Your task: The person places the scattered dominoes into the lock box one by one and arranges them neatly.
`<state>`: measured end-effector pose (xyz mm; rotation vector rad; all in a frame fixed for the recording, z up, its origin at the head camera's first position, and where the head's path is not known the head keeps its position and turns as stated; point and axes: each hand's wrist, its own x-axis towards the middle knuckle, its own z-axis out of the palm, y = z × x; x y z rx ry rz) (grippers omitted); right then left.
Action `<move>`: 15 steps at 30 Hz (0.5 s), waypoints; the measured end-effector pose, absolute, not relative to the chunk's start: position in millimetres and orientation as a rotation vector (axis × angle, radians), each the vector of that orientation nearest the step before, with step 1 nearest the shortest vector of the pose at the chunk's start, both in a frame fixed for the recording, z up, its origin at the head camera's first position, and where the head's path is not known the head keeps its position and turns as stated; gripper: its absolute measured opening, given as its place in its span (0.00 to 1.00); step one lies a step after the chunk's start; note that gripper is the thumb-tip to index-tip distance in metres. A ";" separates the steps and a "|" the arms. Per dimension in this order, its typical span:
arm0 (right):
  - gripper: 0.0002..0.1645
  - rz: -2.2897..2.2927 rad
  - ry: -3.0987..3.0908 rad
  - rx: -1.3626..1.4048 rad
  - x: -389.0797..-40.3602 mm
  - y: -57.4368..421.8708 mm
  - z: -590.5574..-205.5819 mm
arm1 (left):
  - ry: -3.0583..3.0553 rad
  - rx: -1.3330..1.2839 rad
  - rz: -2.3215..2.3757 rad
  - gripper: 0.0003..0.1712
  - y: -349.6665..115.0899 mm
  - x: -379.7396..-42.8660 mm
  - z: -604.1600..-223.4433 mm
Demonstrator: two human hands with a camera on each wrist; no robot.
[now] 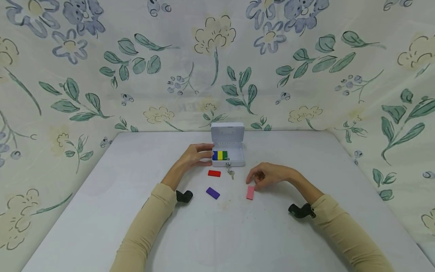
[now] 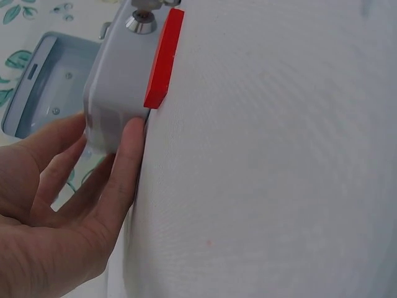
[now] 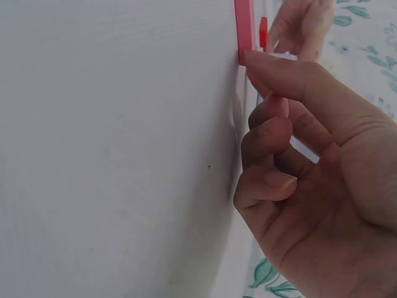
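Observation:
My left hand (image 1: 194, 155) rests its fingers and thumb against the left side of a small white metal cash box (image 1: 239, 155), lid raised. Inside, at the left, blue, yellow and green blocks (image 1: 220, 155) lie side by side. My right hand (image 1: 270, 176) holds the end of a flat pink block (image 1: 250, 193) with thumb and index finger; the index tip is partly hidden in the right wrist view. Between the hands, a red block (image 1: 214, 173) lies before the box and a purple block (image 1: 213, 193) nearer me. The left wrist view shows the red block (image 2: 164, 59) by the box front.
Keys (image 1: 231, 173) hang from the lock on the box front. Dark wrist devices (image 1: 185, 196) sit under both sleeves. The white table (image 1: 136, 170) meets a flowered cloth (image 1: 149, 98) at the back and sides.

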<state>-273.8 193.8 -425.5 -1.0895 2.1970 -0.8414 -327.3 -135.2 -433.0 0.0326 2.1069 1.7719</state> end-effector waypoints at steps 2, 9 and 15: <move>0.15 -0.845 2.224 -1.074 -273.6 193.1 -425.7 | 2.103 0.031 1.772 0.28 -135.6 -327.8 -433.1; 0.17 -0.871 2.252 -1.002 -267.0 191.6 -421.7 | 2.094 0.021 1.767 0.28 -135.6 -330.0 -431.8; 0.25 -0.866 2.263 -0.956 -256.9 191.4 -422.6 | 2.105 0.005 1.752 0.27 -135.5 -330.4 -434.1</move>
